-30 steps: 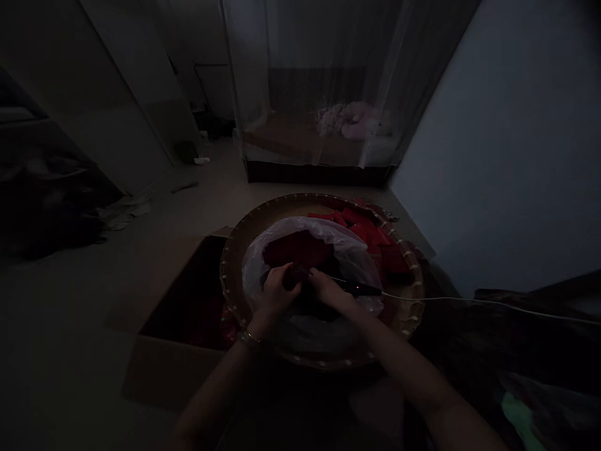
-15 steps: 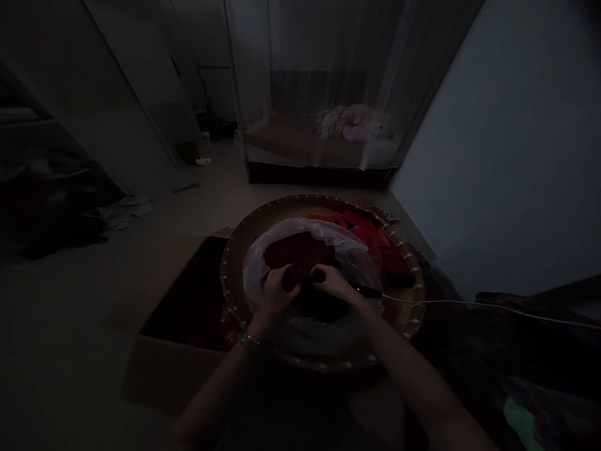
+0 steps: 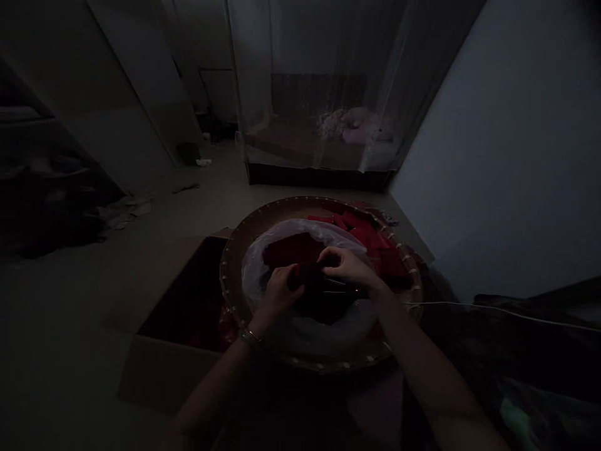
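In the dim head view, my left hand (image 3: 283,287) is closed, thumb and fingers pinching a small dark red piece (image 3: 307,273) that looks like cloth. My right hand (image 3: 345,264) pinches its other side. Both are above an opened translucent plastic bag (image 3: 256,275) with more dark red material (image 3: 291,247) inside. Beneath my right hand lies a dark corded tool (image 3: 355,290) with a tiny red light and two thin shiny prongs. The fine detail of the held piece is lost in the dark.
The bag sits in a round woven bamboo tray (image 3: 226,275). Red folded pieces (image 3: 370,238) lie along its far right. At left stands an open cardboard box (image 3: 164,369) with red contents. A white cord (image 3: 451,303) runs right. A netted bed (image 3: 305,147) and wall (image 3: 507,144) are beyond.
My right hand has moved right and slightly up, now over the corded tool, whose prongs show. The red piece between my hands is more visible. My left hand has barely shifted.
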Tool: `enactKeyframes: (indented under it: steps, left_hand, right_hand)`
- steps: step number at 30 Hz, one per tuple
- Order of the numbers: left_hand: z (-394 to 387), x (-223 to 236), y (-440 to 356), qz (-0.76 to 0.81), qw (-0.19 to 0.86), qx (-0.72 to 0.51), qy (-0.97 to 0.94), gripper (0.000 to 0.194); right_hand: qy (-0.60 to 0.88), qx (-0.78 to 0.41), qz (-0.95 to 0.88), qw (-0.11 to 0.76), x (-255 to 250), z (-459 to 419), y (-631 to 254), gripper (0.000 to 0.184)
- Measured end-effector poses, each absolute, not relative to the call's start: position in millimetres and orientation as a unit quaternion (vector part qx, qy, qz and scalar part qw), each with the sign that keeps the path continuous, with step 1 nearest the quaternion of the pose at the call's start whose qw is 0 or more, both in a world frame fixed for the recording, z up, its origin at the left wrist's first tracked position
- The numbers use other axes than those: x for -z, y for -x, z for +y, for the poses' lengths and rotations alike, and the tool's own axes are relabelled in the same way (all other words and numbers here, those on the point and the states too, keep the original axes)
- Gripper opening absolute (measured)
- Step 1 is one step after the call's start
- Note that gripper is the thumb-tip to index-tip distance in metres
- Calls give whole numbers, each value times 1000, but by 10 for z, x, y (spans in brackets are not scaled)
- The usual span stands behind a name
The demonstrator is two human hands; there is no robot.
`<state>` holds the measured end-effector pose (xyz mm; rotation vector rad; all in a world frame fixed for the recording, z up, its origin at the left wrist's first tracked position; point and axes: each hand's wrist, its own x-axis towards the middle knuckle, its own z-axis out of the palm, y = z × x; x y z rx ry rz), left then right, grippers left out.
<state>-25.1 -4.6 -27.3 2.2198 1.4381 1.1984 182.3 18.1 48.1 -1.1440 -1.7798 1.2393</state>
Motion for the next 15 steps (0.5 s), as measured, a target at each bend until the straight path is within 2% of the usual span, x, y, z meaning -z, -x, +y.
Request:
enactKeyframes:
  steps: [6,15]
  left_hand:
    - [-41,297,242,477,125,-402,-772,50]
    - [-50,323,240,477,128,-392,-776,51]
  right_hand:
    - [411,-406,-775,257,-615,190,-1733,22]
    - [443,-279,-829,198,-708,145,-1553,18]
